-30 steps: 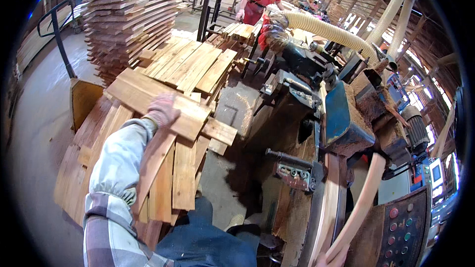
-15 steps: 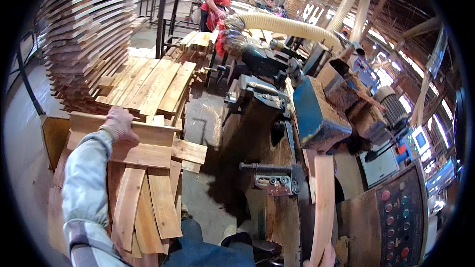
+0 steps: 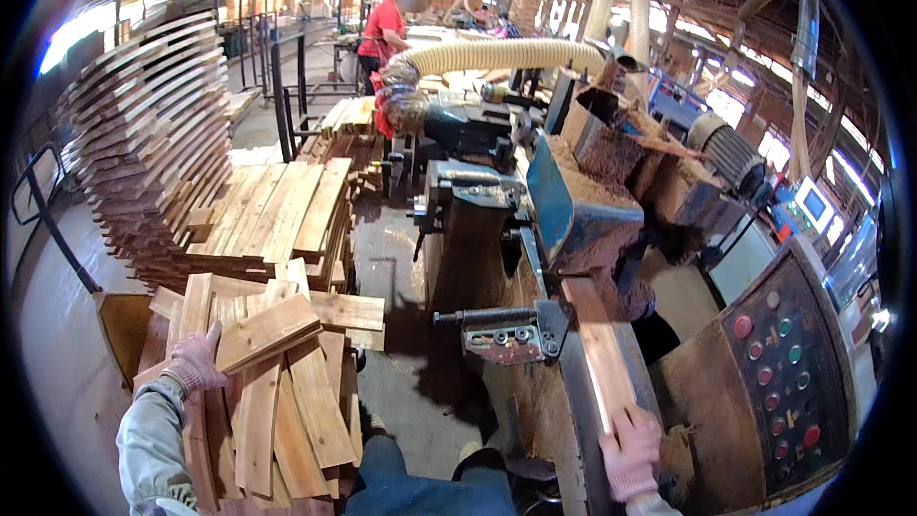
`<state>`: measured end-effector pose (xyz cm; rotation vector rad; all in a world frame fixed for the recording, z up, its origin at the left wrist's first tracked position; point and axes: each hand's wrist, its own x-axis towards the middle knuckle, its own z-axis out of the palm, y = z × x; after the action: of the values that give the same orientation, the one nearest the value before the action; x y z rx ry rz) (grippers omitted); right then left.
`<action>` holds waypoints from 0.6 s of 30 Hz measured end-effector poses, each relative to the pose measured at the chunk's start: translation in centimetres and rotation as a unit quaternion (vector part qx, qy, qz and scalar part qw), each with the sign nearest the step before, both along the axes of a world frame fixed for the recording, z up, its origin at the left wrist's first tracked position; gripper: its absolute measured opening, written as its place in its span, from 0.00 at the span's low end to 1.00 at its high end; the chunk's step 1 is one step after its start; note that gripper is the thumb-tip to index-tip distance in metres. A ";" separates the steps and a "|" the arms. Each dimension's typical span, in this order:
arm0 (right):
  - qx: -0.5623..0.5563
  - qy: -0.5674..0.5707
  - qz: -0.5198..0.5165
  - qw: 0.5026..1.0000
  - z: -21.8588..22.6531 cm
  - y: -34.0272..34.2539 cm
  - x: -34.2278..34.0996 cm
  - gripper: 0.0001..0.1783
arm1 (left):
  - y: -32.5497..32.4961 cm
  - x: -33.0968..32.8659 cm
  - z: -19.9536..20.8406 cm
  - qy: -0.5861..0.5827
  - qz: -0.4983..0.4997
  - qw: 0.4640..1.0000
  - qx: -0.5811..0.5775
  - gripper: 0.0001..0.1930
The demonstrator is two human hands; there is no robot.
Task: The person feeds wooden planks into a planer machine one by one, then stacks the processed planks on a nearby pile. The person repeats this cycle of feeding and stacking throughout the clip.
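Note:
My left hand [image 3: 196, 363], in a pale knit glove, grips the near left end of a short wooden board [image 3: 270, 333]. That board lies slanted across a loose pile of similar boards [image 3: 308, 411], and my thumb points up beside it. On the right, my gloved right hand [image 3: 632, 454] is closed over the near end of another wooden board [image 3: 600, 354]. This board lies lengthwise on the bed of a woodworking machine. Its far end reaches the blue, sawdust-covered housing [image 3: 583, 205].
Behind the pile stand neat board stacks [image 3: 272, 205] and a tall stack of curved strips [image 3: 148, 143]. A metal bracket [image 3: 501, 330] juts from the machine. A control panel [image 3: 778, 373] with buttons is at right. A ribbed hose [image 3: 506, 55] crosses behind; a person in red [image 3: 384, 29] stands beyond.
My left hand has come nearer, and the boards by it now lie slanted across the pile. My right hand has moved forward into view, its board lying further along the machine toward the housing.

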<state>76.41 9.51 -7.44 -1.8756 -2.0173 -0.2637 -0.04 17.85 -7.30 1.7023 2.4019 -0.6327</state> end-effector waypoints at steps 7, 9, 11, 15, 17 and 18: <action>0.028 0.053 0.057 0.997 0.0 11.8 -3.8 0.23 | -1.9 12.3 5.1 -0.450 0.030 0.873 0.188 0.52; -0.020 0.223 0.149 0.963 0.1 10.0 -9.3 0.34 | 0.1 18.0 0.9 -0.728 0.050 0.660 0.178 0.41; -0.125 0.389 0.202 0.890 -0.8 5.4 -13.9 0.48 | 0.9 28.4 2.9 -0.845 0.057 0.512 0.143 0.34; -0.344 0.513 0.010 0.786 5.3 -4.8 -16.8 0.70 | -0.3 43.6 1.6 -0.946 0.099 0.291 0.104 0.29; -0.225 0.445 -0.025 0.866 5.7 -9.1 -13.0 0.65 | -1.4 49.8 -0.2 -0.961 0.017 0.274 0.037 0.37; -0.185 0.381 -0.045 0.905 5.0 -11.3 -10.8 0.61 | -2.1 50.9 -1.1 -0.960 -0.049 0.275 0.013 0.42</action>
<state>65.66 -1.78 -2.42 -1.8584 -1.4878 0.7743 50.88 15.72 -8.37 0.8609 0.2864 1.0663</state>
